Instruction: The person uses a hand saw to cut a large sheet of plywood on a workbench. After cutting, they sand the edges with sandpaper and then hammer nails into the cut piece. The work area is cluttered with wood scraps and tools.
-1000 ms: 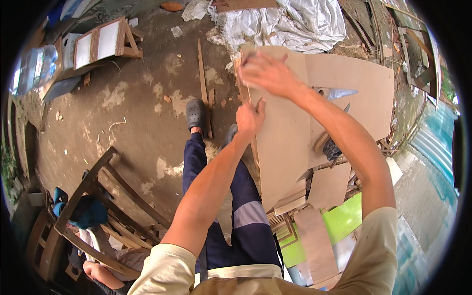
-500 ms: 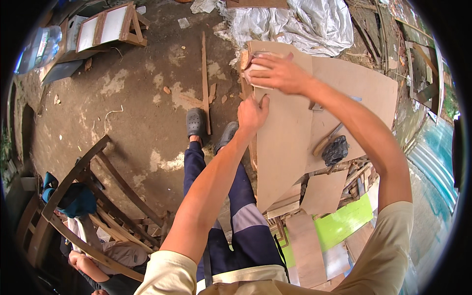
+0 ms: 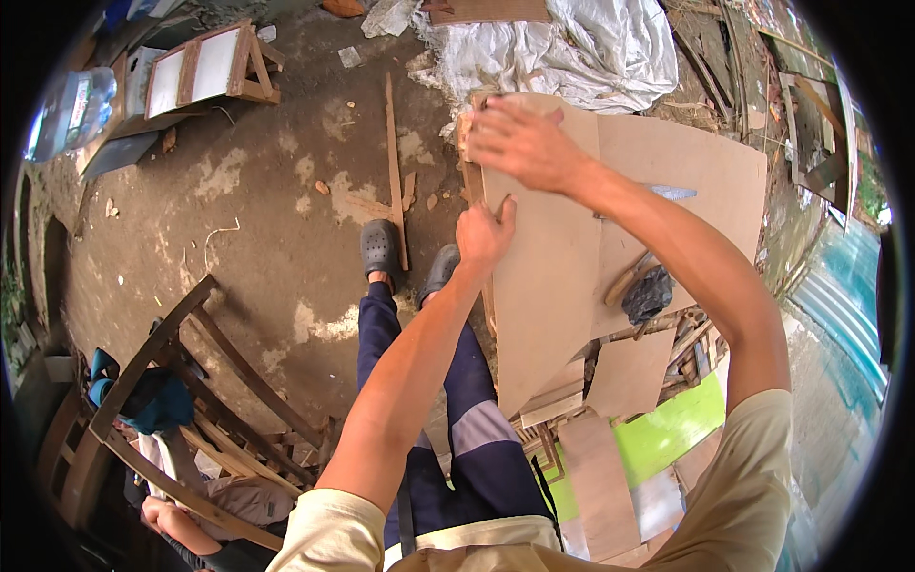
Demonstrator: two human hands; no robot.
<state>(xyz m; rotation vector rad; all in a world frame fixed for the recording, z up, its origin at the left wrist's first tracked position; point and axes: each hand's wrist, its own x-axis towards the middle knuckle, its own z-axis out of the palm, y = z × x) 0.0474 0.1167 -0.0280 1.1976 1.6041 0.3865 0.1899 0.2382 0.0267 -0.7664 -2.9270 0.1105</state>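
Observation:
A light brown plywood panel [image 3: 543, 276] lies in front of me, its left edge over wooden framing. My left hand [image 3: 484, 234] grips that edge, thumb on top and fingers curled out of sight. At the panel's far left corner my right hand [image 3: 524, 143] presses down, its fingers smeared by motion. Under it shows a reddish-brown bit of sheet that looks like sandpaper [image 3: 556, 116], mostly hidden by the palm. To the right are a wooden-handled tool [image 3: 624, 282], a crumpled black plastic bag [image 3: 648, 294] and a bluish blade-like piece [image 3: 673, 192].
A second brown panel [image 3: 701, 153] adjoins on the right. White sheeting [image 3: 591, 48] lies beyond. Wood offcuts and a lime-green board [image 3: 672, 429] are at lower right. A wooden chair frame [image 3: 257, 377] stands at left, near another person's arm [image 3: 176, 524]. A wood strip [image 3: 394, 172] lies on the floor.
My right hand has shifted slightly toward me along the corner, covering more of the sandpaper. The left hand keeps its grip on the panel's edge. The view has shifted slightly.

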